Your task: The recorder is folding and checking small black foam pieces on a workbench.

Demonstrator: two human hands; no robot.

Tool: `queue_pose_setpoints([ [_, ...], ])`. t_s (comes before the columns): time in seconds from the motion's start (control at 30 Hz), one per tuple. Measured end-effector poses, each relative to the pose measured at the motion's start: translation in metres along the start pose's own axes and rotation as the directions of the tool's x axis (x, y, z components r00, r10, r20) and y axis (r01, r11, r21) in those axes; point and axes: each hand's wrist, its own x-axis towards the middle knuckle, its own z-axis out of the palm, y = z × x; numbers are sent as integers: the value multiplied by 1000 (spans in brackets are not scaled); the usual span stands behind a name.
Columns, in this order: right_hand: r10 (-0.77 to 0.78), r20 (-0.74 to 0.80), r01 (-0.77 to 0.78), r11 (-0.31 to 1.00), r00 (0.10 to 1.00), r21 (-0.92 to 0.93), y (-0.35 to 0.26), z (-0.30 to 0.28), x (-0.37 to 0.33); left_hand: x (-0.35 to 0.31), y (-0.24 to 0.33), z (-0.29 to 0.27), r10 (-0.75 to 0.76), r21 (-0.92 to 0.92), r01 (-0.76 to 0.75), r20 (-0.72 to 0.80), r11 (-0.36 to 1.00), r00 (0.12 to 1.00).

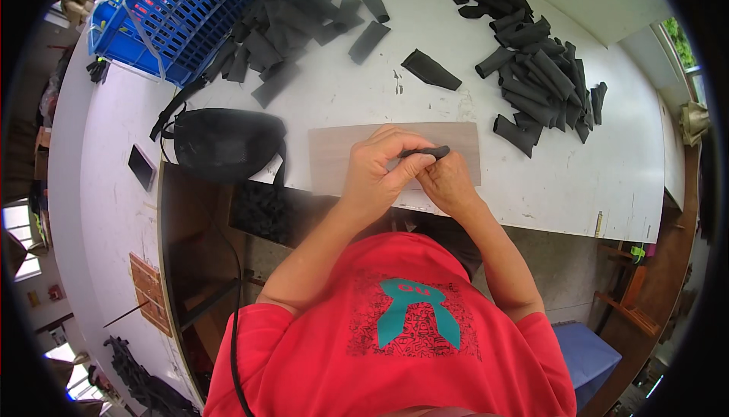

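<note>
- My left hand point(377, 166) is pinching a small black tubular piece point(436, 151), thumb below it and fingers above.
- My right hand point(448, 179) is curled in right against the same piece, touching my left; its fingertips are hidden, so I cannot tell whether it grips.
- The piece is in front of my chest, above a flat wood-grain board point(326, 162) lying along the near edge of the white table point(364, 98).
- Beyond the board, a lone flattened black sleeve point(431, 70) lies at a slant.
- To my right is a heap of dark sleeves point(547, 83), many of them rolled like tubes.
- Ahead to my left, a looser pile of grey-black sleeves point(266, 37) lies beside a blue slatted plastic basket point(178, 18).
- Left of the board sits a black bag point(228, 143) with a strap.
</note>
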Motion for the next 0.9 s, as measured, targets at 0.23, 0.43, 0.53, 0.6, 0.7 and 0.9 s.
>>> queue_pose_setpoints([
  [0.23,11,-123,-7,999,992,35,11,21,-3,0,-4,2,111,220,-107,-3,970,994],
  [0.43,-90,-98,84,994,991,-69,-20,-11,8,-14,-5,-1,-153,-407,68,-179,911,972],
  [0.53,-106,-12,102,980,994,-168,-28,-19,11,-14,-10,-13,-265,-805,11,-182,593,947],
  [0.6,-132,-35,117,952,991,-281,-16,-1,8,-19,-23,-16,-251,-719,48,-179,693,951],
  [0.7,-93,-51,76,959,994,-274,-6,15,9,-23,-31,-9,-262,-684,100,-137,722,955],
  [0.9,-149,-74,125,956,986,-266,-9,5,9,-17,-30,-11,-221,-652,79,-139,754,965],
])
